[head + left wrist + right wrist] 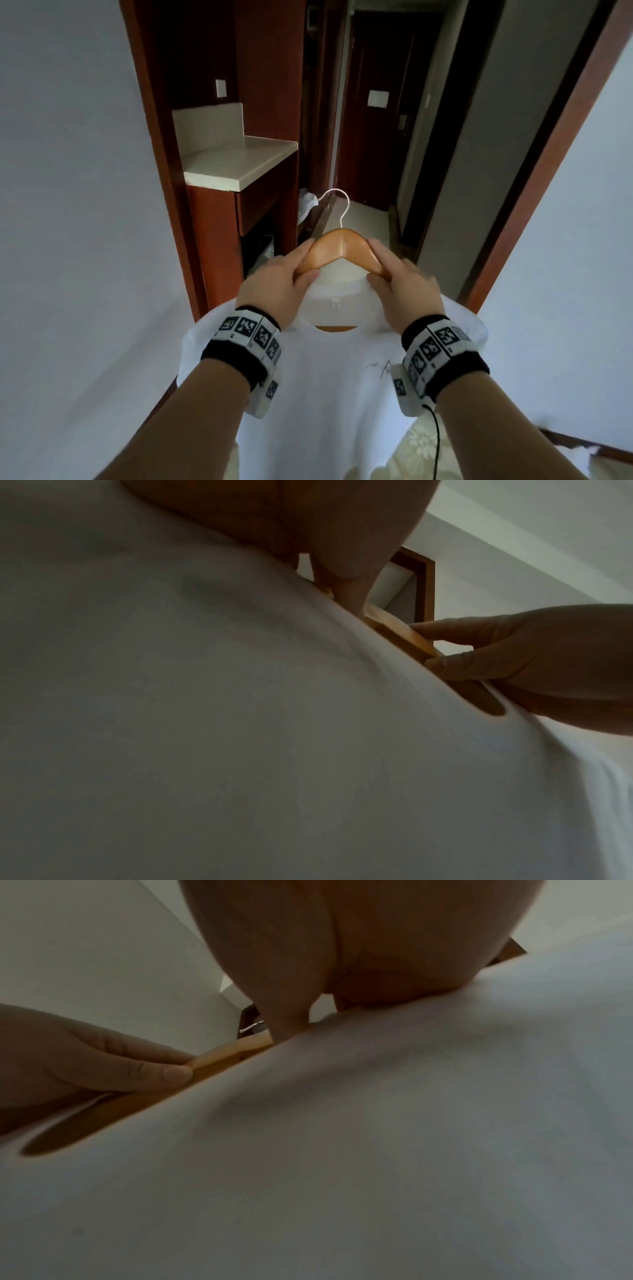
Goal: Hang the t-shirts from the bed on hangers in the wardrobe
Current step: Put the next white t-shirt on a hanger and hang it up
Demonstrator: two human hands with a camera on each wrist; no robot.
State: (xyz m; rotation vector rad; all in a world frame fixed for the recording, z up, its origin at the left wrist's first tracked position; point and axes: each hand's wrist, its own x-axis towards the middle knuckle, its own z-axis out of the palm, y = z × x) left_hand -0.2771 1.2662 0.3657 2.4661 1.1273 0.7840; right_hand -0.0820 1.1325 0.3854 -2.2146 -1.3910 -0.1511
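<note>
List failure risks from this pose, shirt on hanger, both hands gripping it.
1. The left hand and right hand both grip the tan wooden hanger; releasing one to hook it could tilt it, letting the white t-shirt slide off.
2. The silver metal hook points forward toward the dark brown wooden cabinet; it could snag.

The outer arms of the tan wooden hanger are covered by the white cotton t-shirt, whose hem is cut off by the lower edge of the head view. The small dark print on the t-shirt, below the hanger, is too small to be read. Past the hanger, the doorway interior is lost in darkness.
</note>
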